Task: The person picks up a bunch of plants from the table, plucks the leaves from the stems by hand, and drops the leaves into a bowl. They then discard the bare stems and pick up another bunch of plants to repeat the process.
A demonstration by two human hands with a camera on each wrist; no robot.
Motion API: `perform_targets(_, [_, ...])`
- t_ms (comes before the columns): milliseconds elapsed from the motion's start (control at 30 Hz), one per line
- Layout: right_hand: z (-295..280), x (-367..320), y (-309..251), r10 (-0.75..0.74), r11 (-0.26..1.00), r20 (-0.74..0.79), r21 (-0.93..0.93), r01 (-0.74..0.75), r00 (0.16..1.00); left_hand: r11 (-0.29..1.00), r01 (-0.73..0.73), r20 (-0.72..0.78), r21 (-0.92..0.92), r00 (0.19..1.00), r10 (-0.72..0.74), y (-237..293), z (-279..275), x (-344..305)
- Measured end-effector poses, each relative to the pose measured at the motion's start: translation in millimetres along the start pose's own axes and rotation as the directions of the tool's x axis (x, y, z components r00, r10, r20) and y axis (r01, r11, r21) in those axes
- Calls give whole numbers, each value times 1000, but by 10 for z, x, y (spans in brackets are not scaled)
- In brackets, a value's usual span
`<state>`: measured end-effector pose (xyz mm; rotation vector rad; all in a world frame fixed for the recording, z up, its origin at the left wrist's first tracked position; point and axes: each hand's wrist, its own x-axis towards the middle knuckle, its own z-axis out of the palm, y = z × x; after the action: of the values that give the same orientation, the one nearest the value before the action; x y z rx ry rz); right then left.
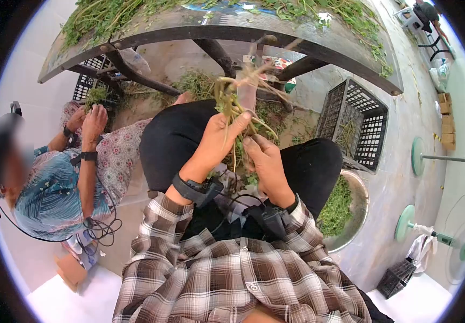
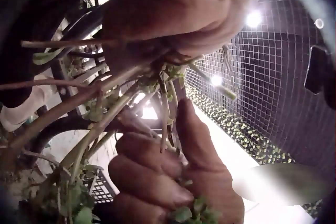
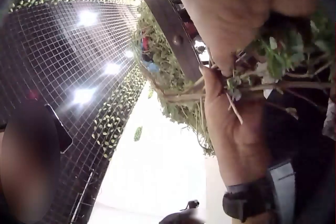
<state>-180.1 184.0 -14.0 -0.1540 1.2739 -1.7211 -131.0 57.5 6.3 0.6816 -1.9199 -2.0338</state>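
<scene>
A bunch of leafy green stems is held up over the lap, its pale stem ends pointing toward the table. My left hand grips the bunch, thumb laid across the stems. Just below and to the right, my right hand pinches part of the same greens between thumb and fingers. In the left wrist view the fingers of the right hand are curled, with small leaves showing beneath them. The right wrist view shows stems crossing the left hand.
A wooden table strewn with greens stands ahead. On the right are a black plastic crate and a metal basin of chopped-looking greens. To the left another person sits handling greens. Loose greens lie on the floor.
</scene>
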Motion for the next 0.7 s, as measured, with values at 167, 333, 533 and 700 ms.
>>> perform_targets(167, [4,128,113,-183,983,-151,-54,177,971,997,-77,6,2,997,77,-1,102,17])
perform_targets(333, [-114,74,84,-82,990,-134,101,96,988,994,-40,5,104,999,40,-38,27,23])
perform_targets(533, [-427,-85,-48,86,976,89,192,-102,992,990,143,-16,-9,990,-143,-24,11,25])
perform_targets(700, [-498,-196,-16,79,985,208,131,-108,975,990,138,25,-40,990,-137,2,57,5])
